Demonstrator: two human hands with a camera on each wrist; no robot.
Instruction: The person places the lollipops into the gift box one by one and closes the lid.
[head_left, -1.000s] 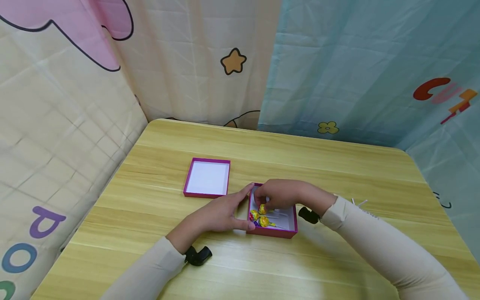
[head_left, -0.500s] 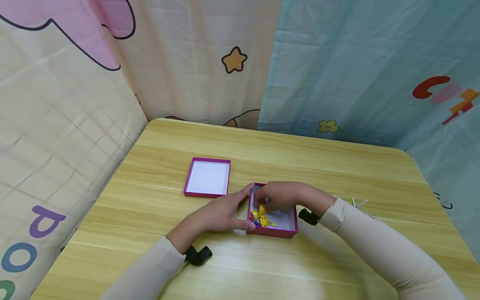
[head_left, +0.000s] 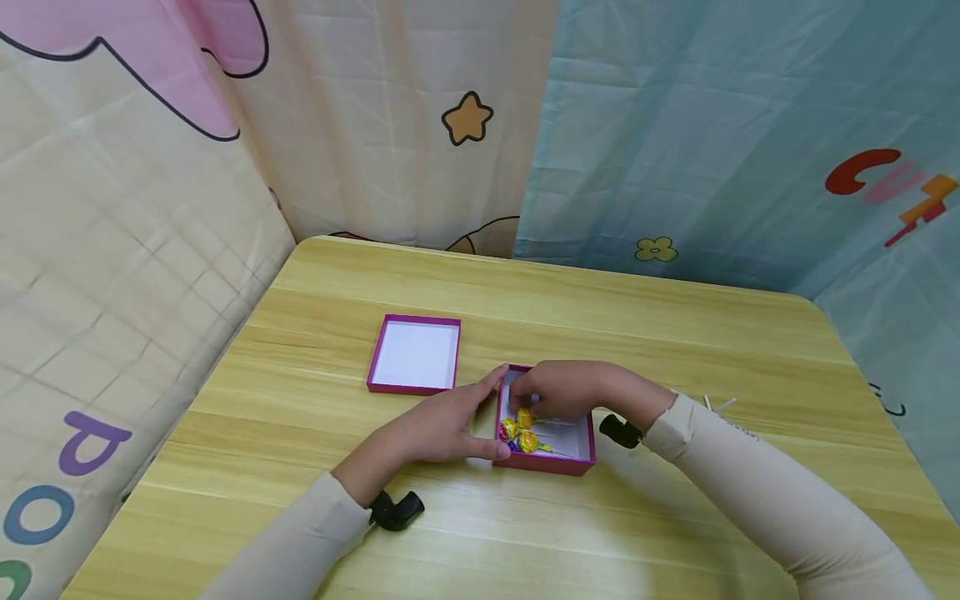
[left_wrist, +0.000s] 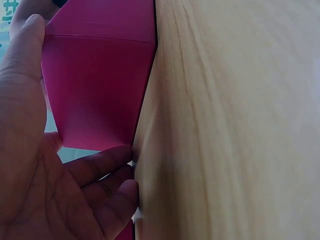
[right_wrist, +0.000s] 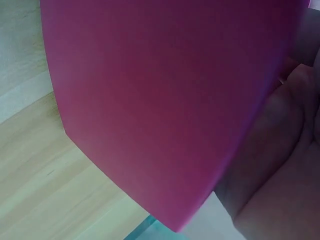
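Packing lollipops (head_left: 519,432) into box (head_left: 546,463), near-centre of table (head_left: 300,400).
L hand (head_left: 442,425) braces box's left wall w/ straight fingers; R hand (head_left: 558,390) fingers curl onto a lollipop — lay it flat, keep box steady.

Open magenta box (head_left: 581,461) flat on table, white inside, perhaps three yellow-wrapped lollipops (head_left: 527,442) within

Staged recording booth; cartoon curtains (head_left: 420,125) enclose a wooden table (head_left: 675,333).
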